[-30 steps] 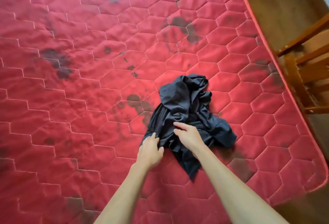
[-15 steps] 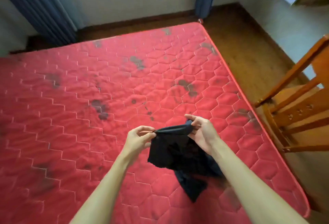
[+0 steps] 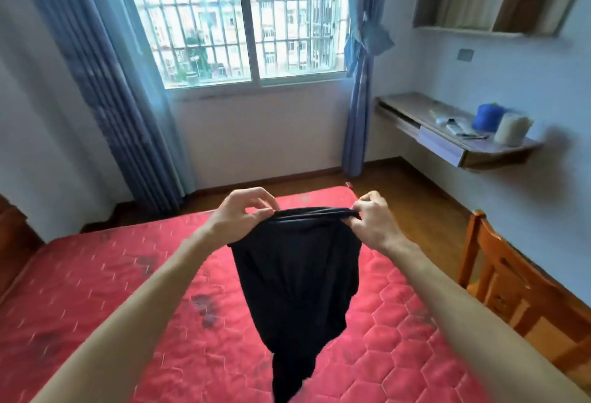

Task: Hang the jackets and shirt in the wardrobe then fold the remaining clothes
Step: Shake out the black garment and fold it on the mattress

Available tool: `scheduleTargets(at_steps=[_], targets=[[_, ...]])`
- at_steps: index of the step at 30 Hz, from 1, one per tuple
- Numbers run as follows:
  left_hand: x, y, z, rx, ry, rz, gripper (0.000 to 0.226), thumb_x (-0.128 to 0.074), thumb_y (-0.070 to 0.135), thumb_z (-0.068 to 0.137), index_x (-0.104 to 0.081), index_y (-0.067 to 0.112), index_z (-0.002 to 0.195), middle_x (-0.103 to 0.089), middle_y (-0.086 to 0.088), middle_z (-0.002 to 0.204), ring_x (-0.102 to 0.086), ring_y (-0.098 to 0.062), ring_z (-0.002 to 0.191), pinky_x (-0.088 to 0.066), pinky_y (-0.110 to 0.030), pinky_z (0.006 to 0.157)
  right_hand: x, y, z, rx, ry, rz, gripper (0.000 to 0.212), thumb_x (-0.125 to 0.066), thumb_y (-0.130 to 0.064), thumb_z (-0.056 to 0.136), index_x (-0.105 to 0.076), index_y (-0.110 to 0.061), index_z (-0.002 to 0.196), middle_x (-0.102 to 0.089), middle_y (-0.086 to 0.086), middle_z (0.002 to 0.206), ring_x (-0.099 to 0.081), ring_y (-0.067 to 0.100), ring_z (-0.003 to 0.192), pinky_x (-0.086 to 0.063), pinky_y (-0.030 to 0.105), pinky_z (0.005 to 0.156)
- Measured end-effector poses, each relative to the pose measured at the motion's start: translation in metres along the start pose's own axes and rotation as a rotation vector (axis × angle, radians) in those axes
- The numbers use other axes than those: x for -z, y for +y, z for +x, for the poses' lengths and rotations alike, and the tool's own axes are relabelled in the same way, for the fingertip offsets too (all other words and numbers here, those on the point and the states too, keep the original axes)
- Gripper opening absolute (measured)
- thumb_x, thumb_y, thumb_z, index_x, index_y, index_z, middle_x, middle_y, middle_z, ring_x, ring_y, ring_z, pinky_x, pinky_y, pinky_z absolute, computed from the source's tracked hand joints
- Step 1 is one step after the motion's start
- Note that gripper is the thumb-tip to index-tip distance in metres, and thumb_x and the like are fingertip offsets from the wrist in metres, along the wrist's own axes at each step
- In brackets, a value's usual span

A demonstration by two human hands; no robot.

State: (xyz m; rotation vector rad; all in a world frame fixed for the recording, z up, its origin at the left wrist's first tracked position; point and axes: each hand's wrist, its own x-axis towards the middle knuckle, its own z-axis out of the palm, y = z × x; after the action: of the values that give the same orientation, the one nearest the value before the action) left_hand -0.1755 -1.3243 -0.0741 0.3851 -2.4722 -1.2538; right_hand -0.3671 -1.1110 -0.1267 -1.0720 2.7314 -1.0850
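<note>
Both hands clamp the top edge of the black soft-fabric garment (image 3: pixel 297 274). Your left hand (image 3: pixel 243 214) pinches one end of the band and your right hand (image 3: pixel 371 220) pinches the other, with the band taut between them.

- Red quilted mattress with hexagon stitching (image 3: pixel 96 274): the garment hangs in the air above it and narrows toward the bottom of the view. Cannot tell whether the tail touches the quilting.
- Change: a second ago this piece lay crumpled on the mattress under your hands. Half a second ago you had its edge just lifted. Now it is raised high and spread, and your head has come up toward the barred window (image 3: pixel 243 18).
- Reading: the heap is now an oriented piece. It is probably one for folding, though its exact type is unclear. The likely next step is to lay it flat on the mattress. No wardrobe is in view.
- Right side: an orange-brown wooden chair (image 3: pixel 511 281), and a wall-mounted wooden desk (image 3: pixel 454 150) carrying a blue roll (image 3: pixel 487 116) and a white roll (image 3: pixel 511 129).
</note>
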Motion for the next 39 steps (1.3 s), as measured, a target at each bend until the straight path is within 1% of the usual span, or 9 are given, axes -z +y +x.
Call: scheduleTargets(at_steps=[2,5,11,15,23,28,30,35,39], targets=[[0.021,0.026,-0.008,-0.056,-0.004,0.112,0.015,-0.074,0.037,0.087,-0.07,0.03,0.099,-0.071,0.007,0.076,-0.061,-0.002,0.069,-0.047,-0.02,0.07,0.022,-0.017,0.009,0.052,0.01,0.008,0.023,-0.062,-0.027,0.093,-0.067,-0.008,0.082,-0.064,0.017,0.096,-0.06,0.034,0.098,-0.043,0.036,0.083],[0.045,0.053,-0.017,-0.132,-0.024,0.579,0.063,-0.073,0.075,0.065,-0.063,0.033,0.111,-0.069,0.015,0.085,-0.066,-0.004,0.081,-0.051,-0.02,0.079,0.05,-0.043,0.018,0.157,0.084,0.059,0.028,-0.06,-0.026,0.093,-0.051,-0.017,0.068,-0.063,0.008,0.069,-0.061,0.036,0.076,-0.032,0.032,0.062],[0.122,0.072,-0.023,-0.035,0.281,1.249,0.017,-0.063,0.019,0.081,-0.068,0.022,0.096,-0.069,-0.01,0.086,-0.067,-0.037,0.088,-0.051,-0.041,0.07,0.105,-0.064,0.032,0.387,0.121,-0.056,0.04,-0.082,-0.047,0.075,-0.055,-0.018,0.074,-0.06,-0.006,0.064,-0.058,0.014,0.062,-0.044,0.022,0.06],[0.161,0.069,-0.037,-0.041,0.492,1.302,0.02,-0.07,0.011,0.073,-0.071,0.019,0.091,-0.067,-0.013,0.071,-0.067,-0.037,0.072,-0.051,-0.04,0.06,0.12,-0.053,0.044,0.472,0.179,-0.239,0.026,-0.076,-0.02,0.08,-0.051,-0.023,0.08,-0.055,-0.005,0.073,-0.061,0.026,0.072,-0.047,0.034,0.065],[0.152,0.083,-0.032,0.069,0.676,0.555,0.022,-0.06,0.004,0.081,-0.074,0.02,0.087,-0.072,-0.004,0.08,-0.068,-0.025,0.08,-0.055,-0.034,0.074,0.113,-0.071,0.053,0.282,0.222,-0.159,0.017,-0.061,-0.005,0.076,-0.066,-0.017,0.087,-0.059,0.002,0.087,-0.057,0.026,0.081,-0.04,0.03,0.069],[0.102,0.146,-0.012,0.208,0.518,0.012,0.027,-0.042,0.002,0.086,-0.068,0.008,0.079,-0.067,-0.008,0.075,-0.064,-0.02,0.069,-0.057,-0.026,0.057,0.073,-0.092,0.049,0.171,0.064,0.009,0.036,-0.062,-0.007,0.073,-0.063,-0.016,0.108,-0.069,0.002,0.094,-0.064,0.025,0.096,-0.051,0.034,0.082],[0.092,0.163,-0.005,0.271,0.519,-0.077,0.019,-0.041,0.009,0.081,-0.06,0.006,0.08,-0.066,-0.018,0.088,-0.066,-0.03,0.083,-0.061,-0.039,0.072,0.051,-0.105,0.043,0.114,-0.033,0.088,0.037,-0.067,-0.014,0.076,-0.058,-0.016,0.111,-0.068,0.001,0.094,-0.064,0.024,0.096,-0.053,0.036,0.085],[0.084,0.178,-0.002,0.342,0.534,-0.244,0.018,-0.037,0.0,0.086,-0.055,0.005,0.083,-0.055,-0.013,0.085,-0.061,-0.031,0.086,-0.054,-0.031,0.062,0.008,-0.134,0.009,0.039,-0.139,0.464,0.041,-0.074,-0.026,0.077,-0.053,-0.012,0.109,-0.065,0.004,0.092,-0.067,0.021,0.086,-0.057,0.038,0.08],[0.096,0.175,-0.007,0.355,0.599,-0.314,0.025,-0.032,-0.002,0.091,-0.052,0.006,0.079,-0.053,-0.011,0.08,-0.059,-0.026,0.076,-0.053,-0.03,0.062,-0.012,-0.151,-0.016,0.093,-0.507,0.704,0.044,-0.07,-0.029,0.074,-0.058,-0.013,0.113,-0.069,0.006,0.093,-0.066,0.014,0.08,-0.057,0.041,0.087]])
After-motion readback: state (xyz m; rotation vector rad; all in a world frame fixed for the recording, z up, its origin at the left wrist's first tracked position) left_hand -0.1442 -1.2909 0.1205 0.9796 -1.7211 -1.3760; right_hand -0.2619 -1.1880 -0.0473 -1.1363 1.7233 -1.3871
